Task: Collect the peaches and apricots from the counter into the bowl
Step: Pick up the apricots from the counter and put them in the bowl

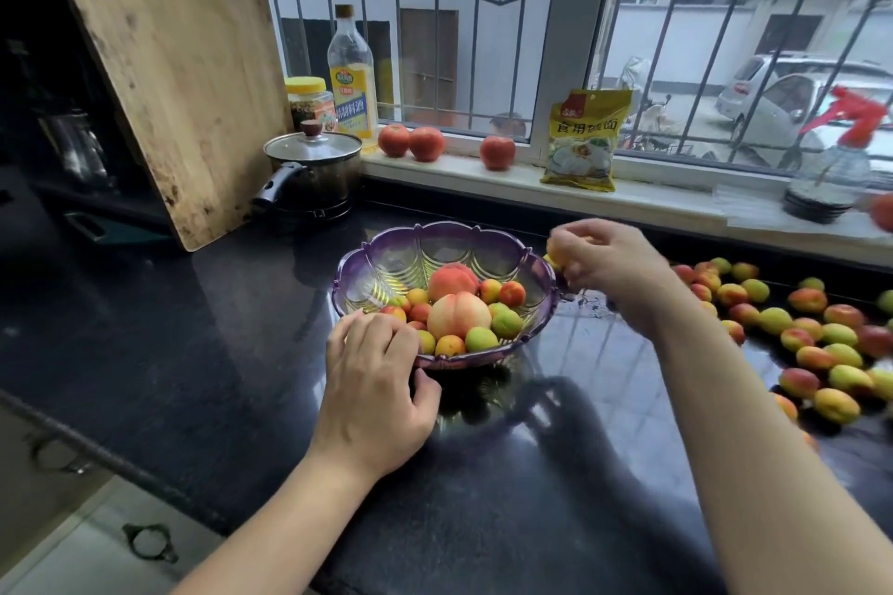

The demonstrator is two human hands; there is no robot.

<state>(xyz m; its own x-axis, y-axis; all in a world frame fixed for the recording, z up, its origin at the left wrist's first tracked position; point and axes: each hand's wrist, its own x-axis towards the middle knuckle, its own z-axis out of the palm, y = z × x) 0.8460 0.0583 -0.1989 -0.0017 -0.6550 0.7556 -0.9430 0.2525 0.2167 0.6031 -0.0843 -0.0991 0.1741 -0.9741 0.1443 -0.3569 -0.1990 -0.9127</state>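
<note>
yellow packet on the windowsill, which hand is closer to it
Right. The right hand, gripping fruit, is raised past the bowl's far right rim, just below and in front of the yellow packet. The left hand grips the bowl's near rim, much farther back.

left hand (374,382): fingers curled, gripping | right hand (611,259): fingers pinching, raised

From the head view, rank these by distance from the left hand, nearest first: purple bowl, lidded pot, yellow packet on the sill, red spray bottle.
From the left hand:
1. Purple bowl, gripped at its near rim, just ahead of the hand.
2. Lidded pot, back left by the cutting board.
3. Yellow packet, on the sill, back right.
4. Red spray bottle, far right end of the sill.
</note>
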